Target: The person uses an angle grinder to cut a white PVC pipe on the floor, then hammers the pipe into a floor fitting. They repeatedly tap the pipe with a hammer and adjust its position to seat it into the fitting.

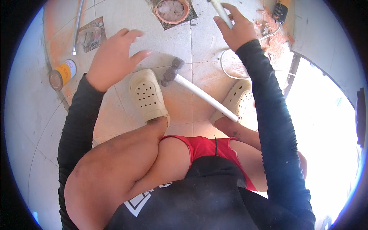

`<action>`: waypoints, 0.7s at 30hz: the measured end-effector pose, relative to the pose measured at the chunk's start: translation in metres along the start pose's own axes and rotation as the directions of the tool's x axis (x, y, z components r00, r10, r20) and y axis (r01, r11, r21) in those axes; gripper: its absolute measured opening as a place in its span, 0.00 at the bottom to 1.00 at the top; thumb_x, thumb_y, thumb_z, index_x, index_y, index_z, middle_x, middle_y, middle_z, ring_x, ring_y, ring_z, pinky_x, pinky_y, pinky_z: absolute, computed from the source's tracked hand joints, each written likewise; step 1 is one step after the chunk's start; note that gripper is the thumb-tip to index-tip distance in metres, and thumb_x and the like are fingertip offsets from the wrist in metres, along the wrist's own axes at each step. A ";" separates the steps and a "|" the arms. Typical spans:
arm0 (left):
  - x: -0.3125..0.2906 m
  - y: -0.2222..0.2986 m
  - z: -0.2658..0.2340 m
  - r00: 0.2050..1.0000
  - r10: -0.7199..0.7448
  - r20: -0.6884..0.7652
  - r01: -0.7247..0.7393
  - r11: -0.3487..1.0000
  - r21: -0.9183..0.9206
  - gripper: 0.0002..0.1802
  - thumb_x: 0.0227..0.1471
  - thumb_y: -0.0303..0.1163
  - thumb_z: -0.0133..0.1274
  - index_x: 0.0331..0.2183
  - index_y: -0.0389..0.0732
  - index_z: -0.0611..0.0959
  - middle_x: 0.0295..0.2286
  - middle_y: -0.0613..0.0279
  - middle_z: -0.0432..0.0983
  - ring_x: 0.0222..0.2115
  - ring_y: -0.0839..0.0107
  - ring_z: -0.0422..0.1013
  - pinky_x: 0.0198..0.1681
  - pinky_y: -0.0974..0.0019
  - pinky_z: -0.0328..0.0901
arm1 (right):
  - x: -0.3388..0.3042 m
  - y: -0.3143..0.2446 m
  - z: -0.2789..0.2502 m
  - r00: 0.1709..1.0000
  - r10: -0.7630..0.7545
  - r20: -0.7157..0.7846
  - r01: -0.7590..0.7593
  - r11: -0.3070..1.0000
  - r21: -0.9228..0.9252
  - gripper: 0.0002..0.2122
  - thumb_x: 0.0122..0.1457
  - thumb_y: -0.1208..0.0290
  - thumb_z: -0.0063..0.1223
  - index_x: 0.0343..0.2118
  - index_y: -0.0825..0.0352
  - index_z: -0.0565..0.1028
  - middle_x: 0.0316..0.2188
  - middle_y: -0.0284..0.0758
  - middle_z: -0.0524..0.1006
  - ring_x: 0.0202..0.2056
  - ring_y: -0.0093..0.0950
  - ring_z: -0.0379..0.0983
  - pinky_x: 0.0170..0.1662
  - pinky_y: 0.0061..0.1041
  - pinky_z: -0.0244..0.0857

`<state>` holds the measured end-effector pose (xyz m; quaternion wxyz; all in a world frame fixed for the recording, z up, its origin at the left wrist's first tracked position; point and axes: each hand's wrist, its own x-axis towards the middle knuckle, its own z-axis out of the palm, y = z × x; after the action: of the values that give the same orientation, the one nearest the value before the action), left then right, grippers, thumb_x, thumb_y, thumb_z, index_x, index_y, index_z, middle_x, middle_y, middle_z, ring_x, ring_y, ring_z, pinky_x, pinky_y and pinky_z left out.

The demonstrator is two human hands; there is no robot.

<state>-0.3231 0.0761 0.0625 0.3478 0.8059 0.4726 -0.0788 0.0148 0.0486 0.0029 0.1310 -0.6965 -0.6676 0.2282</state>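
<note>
My right hand (238, 28) is closed round a pale cylindrical handle (224, 14), whose darker far end runs out of the top of the view. To the left, my left hand (115, 57) hovers with its fingers apart, slightly blurred, and holds nothing. Between my feet a hammer (205, 96) lies on the tiles, its dark metal head pointing away from me and its white handle slanting toward my right foot. Ahead, a round orange pipe mouth (188, 11) sits in a square cutout, stuffed with crumpled pale material.
A yellow-labelled can (66, 73) lies on its side at the left, near a thin metal rod (78, 28). Another square cutout (100, 28) breaks the tiles. At the right are an orange-and-black power tool (281, 13), a white cord (226, 71) and reddish rubble (274, 32).
</note>
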 end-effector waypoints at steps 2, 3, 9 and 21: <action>-0.010 -0.026 0.023 1.000 0.026 0.011 -0.027 0.994 0.106 0.33 0.53 0.39 0.65 0.57 0.38 0.75 0.51 0.46 0.73 0.48 0.49 0.74 0.51 0.52 0.69 | 0.005 0.004 0.004 0.997 -0.015 0.071 0.025 0.989 -0.143 0.23 0.65 0.51 0.56 0.55 0.64 0.76 0.37 0.50 0.83 0.37 0.49 0.82 0.43 0.40 0.76; -0.013 -0.036 0.032 0.996 -0.042 0.083 0.028 0.987 0.161 0.35 0.52 0.38 0.65 0.59 0.39 0.73 0.54 0.43 0.71 0.50 0.45 0.72 0.54 0.50 0.68 | 0.008 0.005 0.006 0.998 -0.039 0.047 0.045 0.989 -0.138 0.23 0.65 0.51 0.56 0.55 0.64 0.76 0.37 0.49 0.83 0.37 0.49 0.82 0.43 0.40 0.76; -0.007 -0.060 0.061 0.994 -0.095 -0.057 0.102 0.985 0.138 0.50 0.46 0.36 0.69 0.66 0.42 0.63 0.65 0.32 0.52 0.64 0.32 0.56 0.66 0.46 0.59 | 0.011 -0.005 0.010 0.996 -0.087 -0.015 0.087 0.996 0.011 0.22 0.67 0.52 0.52 0.54 0.65 0.76 0.36 0.49 0.83 0.36 0.48 0.82 0.43 0.40 0.75; 0.022 -0.063 0.095 0.987 -0.085 -0.140 0.122 0.952 0.280 0.64 0.42 0.33 0.73 0.70 0.43 0.50 0.67 0.33 0.45 0.63 0.22 0.51 0.56 0.46 0.72 | 0.003 -0.018 0.015 0.996 -0.089 0.002 0.089 0.996 -0.015 0.21 0.72 0.56 0.41 0.64 0.57 0.68 0.34 0.52 0.81 0.36 0.53 0.80 0.42 0.47 0.74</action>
<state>-0.3435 0.0511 -0.0491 0.1920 0.8253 0.5188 -0.1136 -0.0087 0.0514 -0.0016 0.1355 -0.6668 -0.6998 0.2174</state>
